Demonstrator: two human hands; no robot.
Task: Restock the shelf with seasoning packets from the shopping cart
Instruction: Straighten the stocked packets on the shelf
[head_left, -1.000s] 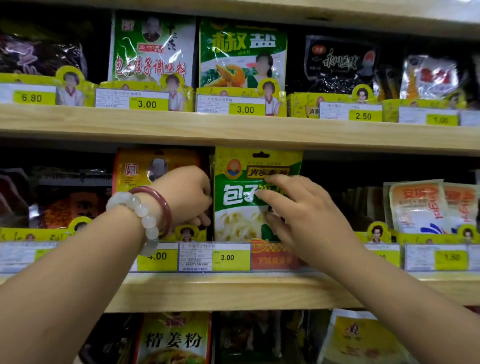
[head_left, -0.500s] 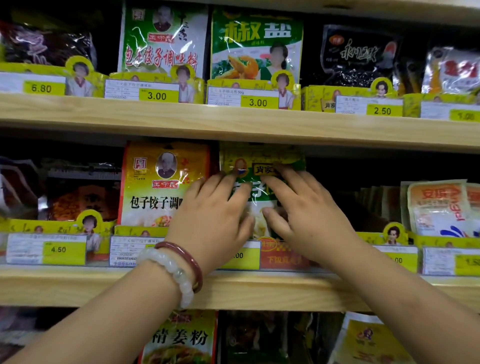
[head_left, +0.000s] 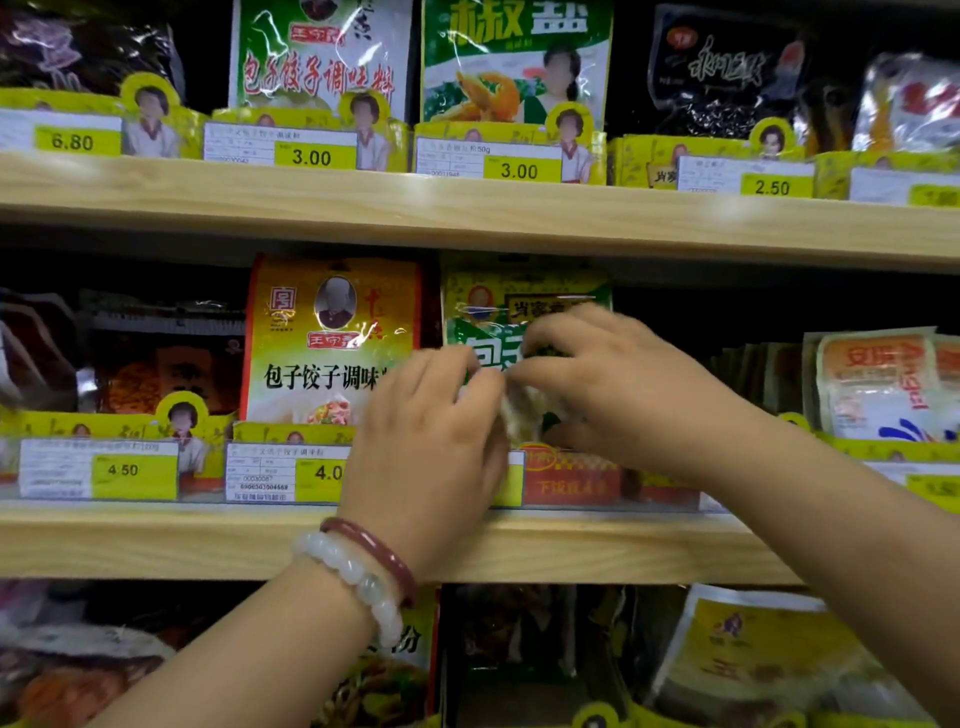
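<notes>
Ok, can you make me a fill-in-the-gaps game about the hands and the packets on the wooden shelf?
1. Both hands touch the green plastic seasoning packet on the ____ shelf.
2. The white bead bracelet is on the ____ wrist.
3. The yellow price tag under the dark packet at the far left of that shelf says ____.
4. The orange-and-yellow foil packet stands to the ____ of the green one.

Missing words: middle; left; 4.50; left

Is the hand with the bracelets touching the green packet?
Touching. In the head view, the left hand has its fingertips laid on the front of the green packet, beside the right hand.
</notes>
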